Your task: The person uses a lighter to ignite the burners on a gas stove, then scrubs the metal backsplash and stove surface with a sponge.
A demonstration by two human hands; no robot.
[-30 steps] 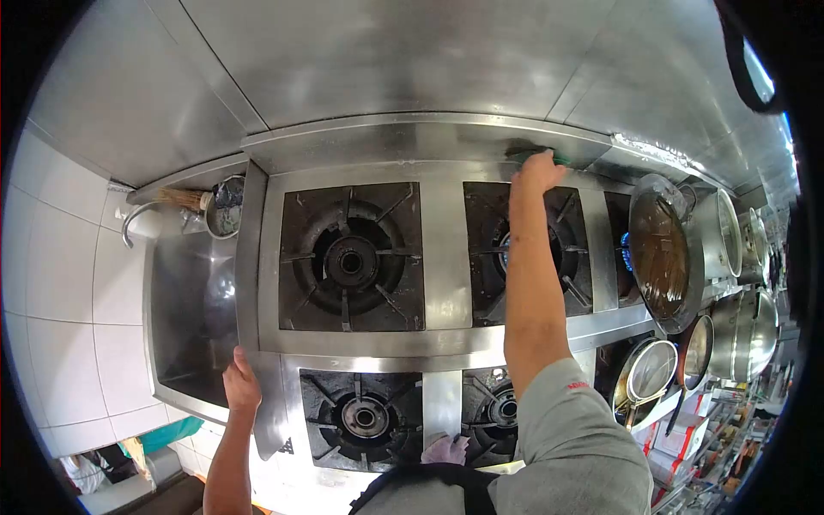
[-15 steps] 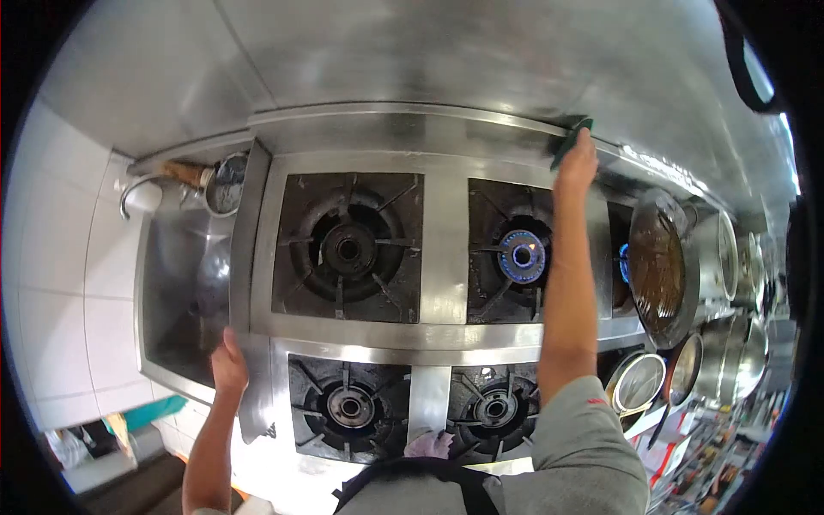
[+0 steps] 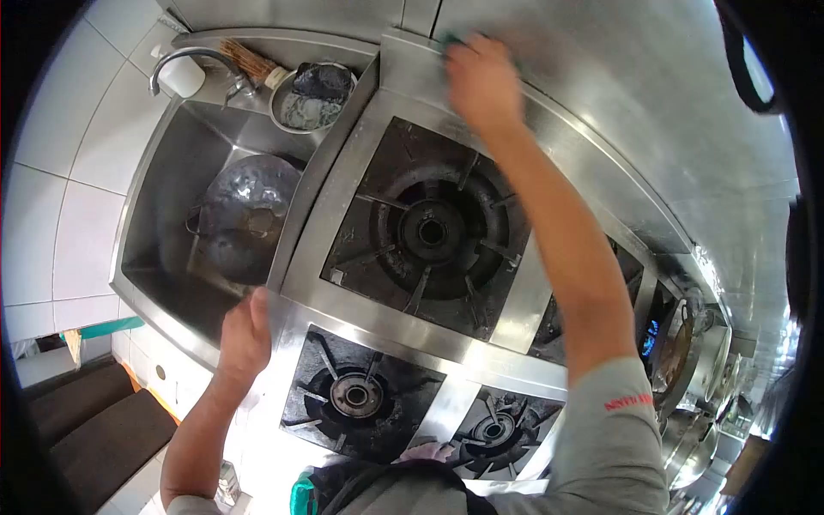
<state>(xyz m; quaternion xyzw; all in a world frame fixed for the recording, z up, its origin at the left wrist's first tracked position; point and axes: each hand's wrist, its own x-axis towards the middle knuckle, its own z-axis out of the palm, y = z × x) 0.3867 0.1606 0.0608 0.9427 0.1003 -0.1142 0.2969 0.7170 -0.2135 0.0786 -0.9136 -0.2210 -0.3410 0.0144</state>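
Observation:
At the back ledge of the steel stove point(image 3: 515, 330), my right hand point(image 3: 483, 81) is closed on a dark green scouring pad point(image 3: 452, 40), partly hidden and blurred, against the steel wall. My left hand point(image 3: 246, 337) is closed over the edge of the upright steel divider point(image 3: 322, 184) between sink and stove. A large black burner grate point(image 3: 429, 227) lies below my right hand. Nearer my body are two smaller burners point(image 3: 356, 392).
In the sink point(image 3: 150, 240) lies a dark wok point(image 3: 249, 215). Behind it are a faucet point(image 3: 202, 53), a brush point(image 3: 247, 60) and a metal bowl point(image 3: 309, 112). Pans point(image 3: 678, 356) and pots point(image 3: 689, 446) stand at the right, near a blue flame point(image 3: 650, 337). A pinkish cloth point(image 3: 425, 451) lies in front.
The view has turned and shifted left toward the sink. My right hand has moved left along the back ledge with the green pad. My left hand remains at the divider.

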